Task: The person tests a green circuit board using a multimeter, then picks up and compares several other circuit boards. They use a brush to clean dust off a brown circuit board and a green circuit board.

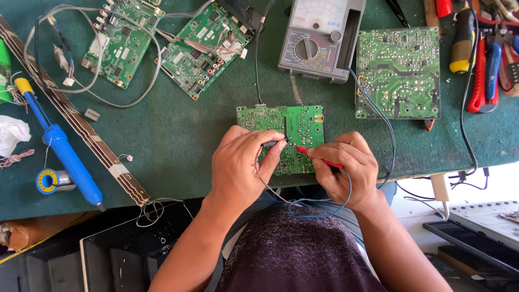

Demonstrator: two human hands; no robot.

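Note:
A green circuit board lies solder side up at the near edge of the green table. My left hand pinches a black test probe with its tip on the board. My right hand holds a red test probe, its tip touching the board just right of the black one. Blue and black leads run from the probes back to a grey analog multimeter at the far side.
Two green boards with loose wires lie far left, another board right. A blue desoldering pump, solder reel and long strip sit left. Screwdrivers and red pliers lie far right.

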